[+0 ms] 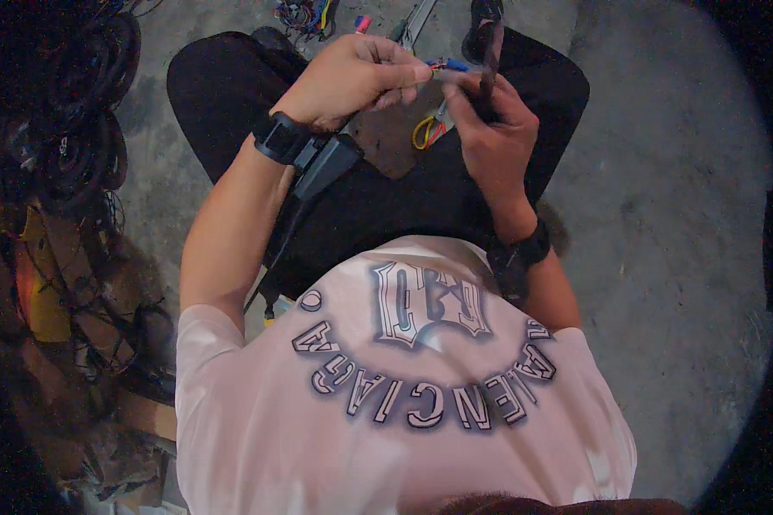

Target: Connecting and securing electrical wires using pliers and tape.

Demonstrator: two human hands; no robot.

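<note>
I sit cross-legged on a concrete floor in black trousers and a pale printed shirt. My left hand (352,77) pinches the coloured ends of thin wires (448,65), blue and red, between thumb and fingers. My right hand (489,129) is closed round a dark cable (491,51) that rises past the fingers, and its fingertips meet the same wire ends. Both hands are held together above my lap. Each wrist carries a black band; the left one has a dark box and a lead.
A yellow-handled tool (428,130) lies on the floor between my knees. More coloured wires (305,13) and a metal tool (414,24) lie ahead. Coils of black cable (77,112) and cardboard scraps (51,283) pile up on my left. Grey concrete (661,215) spreads to my right.
</note>
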